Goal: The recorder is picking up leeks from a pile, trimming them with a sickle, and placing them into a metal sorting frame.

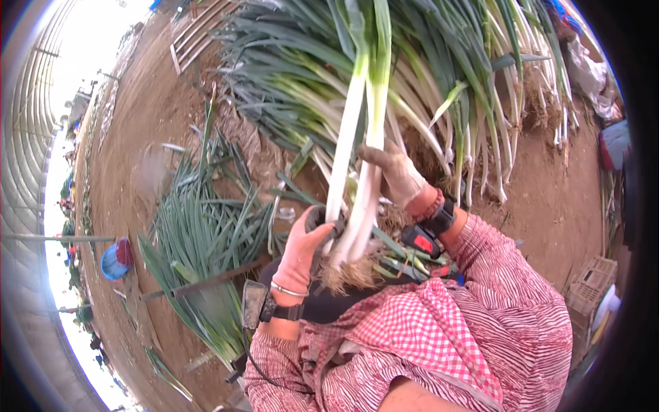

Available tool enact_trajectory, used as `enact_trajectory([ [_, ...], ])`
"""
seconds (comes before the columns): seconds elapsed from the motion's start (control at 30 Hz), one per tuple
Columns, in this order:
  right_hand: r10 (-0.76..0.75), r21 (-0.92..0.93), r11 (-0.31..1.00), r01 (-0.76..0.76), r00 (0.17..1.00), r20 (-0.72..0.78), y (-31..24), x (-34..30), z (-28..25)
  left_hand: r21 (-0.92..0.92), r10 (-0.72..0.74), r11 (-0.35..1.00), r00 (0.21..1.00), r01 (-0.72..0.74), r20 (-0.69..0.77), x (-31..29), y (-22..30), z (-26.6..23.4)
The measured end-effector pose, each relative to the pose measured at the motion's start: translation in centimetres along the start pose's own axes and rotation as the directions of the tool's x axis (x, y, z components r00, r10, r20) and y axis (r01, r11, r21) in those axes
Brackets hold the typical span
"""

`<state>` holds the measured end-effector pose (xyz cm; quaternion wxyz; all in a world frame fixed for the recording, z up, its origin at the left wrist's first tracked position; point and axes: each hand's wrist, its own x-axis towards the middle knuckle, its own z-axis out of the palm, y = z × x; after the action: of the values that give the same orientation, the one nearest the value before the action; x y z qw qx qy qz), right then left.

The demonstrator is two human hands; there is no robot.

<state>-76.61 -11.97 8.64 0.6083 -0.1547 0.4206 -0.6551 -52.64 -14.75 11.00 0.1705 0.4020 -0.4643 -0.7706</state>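
I hold a small bunch of leeks (355, 123) upright in front of me, with white shafts, green tops and brown hairy roots at the lower end. My left hand (309, 240), in a pinkish glove with dark fingertips, is closed around the white shafts just above the roots. Higher up, my right hand (397, 172), in a soiled whitish glove, wraps the same shafts from the right. Its fingers are partly hidden behind them. The roots (348, 275) hang above my lap, close to the checked red-and-white cloth (432, 326).
A large heap of leeks (274, 75) lies beyond my hands on brown soil (141, 130). On the left is a pile of green leek leaves (199, 213) beside a metal bar (220, 277). A blue bucket (114, 261) stands farther left. A tan plastic crate (592, 283) is at right.
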Motion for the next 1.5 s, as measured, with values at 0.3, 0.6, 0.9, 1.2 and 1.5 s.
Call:
enact_trajectory([
  [0.3,-0.139,-0.178,0.973,0.147,0.989,0.058,4.4,0.6,2.4,0.596,0.147,0.803,0.974,-0.015,-0.173,-4.3,-5.5,-1.0],
  [0.6,-0.054,-0.23,0.972,0.042,0.997,-0.049,4.0,0.1,6.3,0.941,0.281,0.319,0.937,0.115,-0.209,-8.2,-5.5,-0.7],
  [0.9,0.117,0.116,0.987,-0.11,0.991,-0.059,5.1,4.6,6.8,0.882,0.511,-0.345,0.852,0.323,-0.112,-12.1,-6.4,-1.2],
  [1.2,0.087,-0.066,0.995,-0.076,0.976,0.199,10.5,-2.5,17.8,0.893,0.597,0.093,0.693,0.44,-0.404,-23.6,-5.7,-9.1],
  [1.5,0.24,-0.068,0.967,-0.246,0.786,0.569,17.4,-5.9,32.3,0.505,0.831,0.011,0.273,0.863,-0.485,-37.5,-8.3,-13.0],
])
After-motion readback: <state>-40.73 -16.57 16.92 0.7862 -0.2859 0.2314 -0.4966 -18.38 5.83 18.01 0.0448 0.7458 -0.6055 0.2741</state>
